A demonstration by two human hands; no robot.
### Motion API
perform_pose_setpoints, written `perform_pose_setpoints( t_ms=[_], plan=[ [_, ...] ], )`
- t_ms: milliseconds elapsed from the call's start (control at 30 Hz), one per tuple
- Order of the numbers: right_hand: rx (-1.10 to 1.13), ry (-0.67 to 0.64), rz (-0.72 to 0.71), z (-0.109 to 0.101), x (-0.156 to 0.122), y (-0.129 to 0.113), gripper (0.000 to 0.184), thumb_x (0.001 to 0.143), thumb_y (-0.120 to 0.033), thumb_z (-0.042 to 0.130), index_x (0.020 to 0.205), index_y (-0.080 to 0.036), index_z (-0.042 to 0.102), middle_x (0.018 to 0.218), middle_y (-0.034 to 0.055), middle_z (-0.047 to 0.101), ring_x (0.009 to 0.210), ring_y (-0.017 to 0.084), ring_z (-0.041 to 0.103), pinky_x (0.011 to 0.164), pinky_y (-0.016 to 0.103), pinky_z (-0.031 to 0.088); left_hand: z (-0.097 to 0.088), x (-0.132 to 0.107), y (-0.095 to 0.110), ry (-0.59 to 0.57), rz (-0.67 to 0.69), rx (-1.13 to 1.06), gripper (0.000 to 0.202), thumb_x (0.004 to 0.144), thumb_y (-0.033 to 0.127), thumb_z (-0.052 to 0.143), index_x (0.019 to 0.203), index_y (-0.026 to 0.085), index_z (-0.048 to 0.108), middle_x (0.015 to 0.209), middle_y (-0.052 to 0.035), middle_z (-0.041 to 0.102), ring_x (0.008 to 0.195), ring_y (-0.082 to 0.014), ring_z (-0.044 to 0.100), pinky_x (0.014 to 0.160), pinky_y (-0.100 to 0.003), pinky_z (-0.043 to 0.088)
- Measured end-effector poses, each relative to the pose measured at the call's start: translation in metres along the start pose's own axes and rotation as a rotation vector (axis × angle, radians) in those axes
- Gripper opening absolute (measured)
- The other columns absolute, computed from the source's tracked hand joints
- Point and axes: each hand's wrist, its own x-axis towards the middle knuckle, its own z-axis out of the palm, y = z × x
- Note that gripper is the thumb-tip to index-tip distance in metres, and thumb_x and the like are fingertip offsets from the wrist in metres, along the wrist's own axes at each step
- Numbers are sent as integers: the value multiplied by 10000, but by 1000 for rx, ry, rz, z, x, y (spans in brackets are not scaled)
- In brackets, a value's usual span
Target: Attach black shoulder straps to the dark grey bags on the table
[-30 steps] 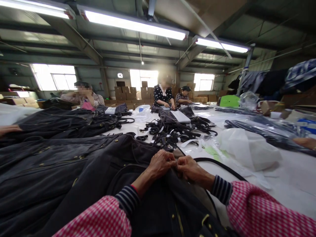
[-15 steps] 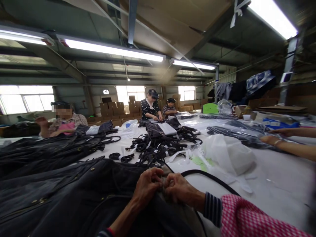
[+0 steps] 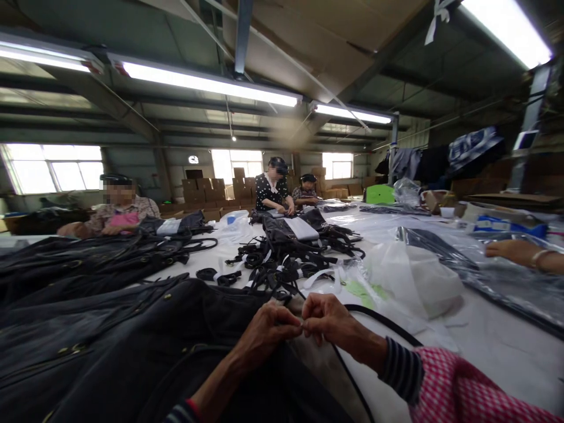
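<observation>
A dark garment (image 3: 132, 346) with brass snaps lies spread over the near left of the white table (image 3: 493, 346). My left hand (image 3: 264, 335) and my right hand (image 3: 328, 323) meet at the garment's upper edge, fingertips pinched together on something small I cannot make out. Both hands rest on the dark cloth. A thin black cord (image 3: 383, 320) curves from under my right wrist across the table. My sleeves are pink checked with striped cuffs.
A heap of black straps (image 3: 282, 264) lies just beyond my hands. White plastic bags (image 3: 414, 276) sit to the right. More dark garments (image 3: 110, 258) are piled at the left. Three people work at the far side, and another person's hand (image 3: 515, 252) reaches in at right.
My view has lifted and swung right over the second. My hands stay together at the garment's edge, now pinching with the fingertips rather than bunched fists.
</observation>
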Motion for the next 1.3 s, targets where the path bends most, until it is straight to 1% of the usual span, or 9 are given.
perform_pose_setpoints(
  t_ms=[267, 433, 600, 667, 767, 833, 933, 1100, 1300],
  plan=[
    [-26, -190, -36, -12, 13, -2, 128, 674, -168, 727, 745, -150, 622, 604, -11, 684, 432, 81, 536, 413, 180, 405, 3, -4, -5, 16, -20, 21, 214, 761, 412, 706, 836, 251, 825, 887, -23, 564, 949, -222, 532, 839, -321, 377],
    [-16, -373, 80, -21, 27, -17, 228, 682, -242, 813, 788, -135, 643, 628, 12, 702, 442, 71, 547, 381, 147, 299, 2, -3, -10, -1, -25, -52, 175, 769, 383, 727, 840, 257, 826, 836, -6, 568, 938, -208, 529, 862, -316, 362],
    [-128, -559, 89, -37, 49, -27, 255, 774, -336, 775, 899, -137, 676, 714, 18, 703, 488, 77, 562, 418, 166, 339, 6, -4, -10, 28, -67, -77, 130, 755, 322, 737, 830, 246, 810, 897, -16, 554, 954, -204, 538, 838, -311, 376],
    [-355, -469, 30, -49, 75, -26, 231, 824, -347, 707, 936, -149, 672, 744, 26, 710, 520, 97, 585, 438, 183, 365, 8, -6, -10, 16, -66, -29, 129, 782, 316, 723, 867, 242, 786, 946, -18, 548, 972, -206, 541, 861, -322, 372],
    [-947, -116, -84, -67, 127, -16, 158, 878, -262, 578, 936, -158, 682, 768, 48, 724, 631, 140, 649, 529, 210, 426, 9, -9, -10, -10, -49, 75, 96, 838, 287, 682, 897, 239, 739, 977, -19, 554, 1010, -213, 532, 883, -340, 355],
    [-1168, 13, -75, -73, 157, -4, 165, 849, -170, 552, 917, -153, 702, 866, 94, 743, 790, 192, 688, 638, 243, 461, 10, -9, -9, -12, -49, 119, 61, 851, 258, 670, 880, 236, 720, 974, -18, 564, 1036, -219, 522, 884, -343, 346],
    [-1309, 24, -26, -71, 184, 16, 214, 762, -87, 600, 926, -149, 722, 1050, 151, 739, 976, 274, 687, 747, 290, 471, 10, -9, -8, -9, -71, 128, 37, 849, 234, 677, 860, 234, 712, 964, -18, 568, 1028, -216, 522, 876, -342, 348],
    [-1468, -9, -18, -59, 190, 32, 263, 760, -68, 618, 986, -152, 723, 1127, 171, 723, 1048, 296, 685, 820, 310, 473, 9, -8, -7, 4, -69, 92, 59, 867, 255, 658, 878, 234, 712, 965, -21, 547, 988, -205, 527, 873, -330, 366],
    [-1516, 86, -178, -70, 173, -5, 263, 792, -107, 609, 1038, -169, 681, 1093, 130, 729, 1022, 274, 678, 816, 297, 448, 10, -5, -10, -1, -51, 116, 99, 837, 286, 671, 880, 228, 739, 957, -27, 556, 954, -206, 542, 863, -326, 382]
  ],
)
